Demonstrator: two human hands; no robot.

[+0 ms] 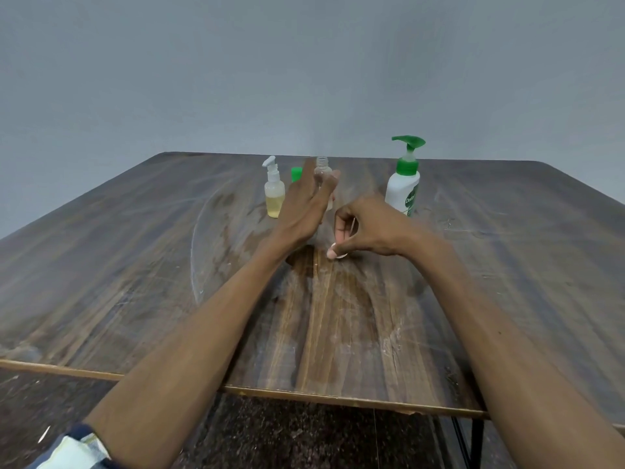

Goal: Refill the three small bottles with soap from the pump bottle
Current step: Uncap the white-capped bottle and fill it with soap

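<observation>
A white pump bottle (403, 189) with a green pump head stands at the back right of the wooden table (135, 252). To its left stand three small bottles. One has a white pump and yellowish liquid (274, 194). Of the second I see only its green cap (296, 173) behind my left hand. The third is a clear bottle (323, 168) with its neck uncapped. My left hand (306, 204) reaches to the clear bottle with fingers straight, thumb beside it; whether it touches is unclear. My right hand (367, 228) pinches a small clear cap (339, 254) just above the table.
The table's front edge (304, 396) runs close below my forearms, with dark speckled floor beneath. A plain grey wall stands right behind the table. A black table leg (476, 441) shows at the lower right.
</observation>
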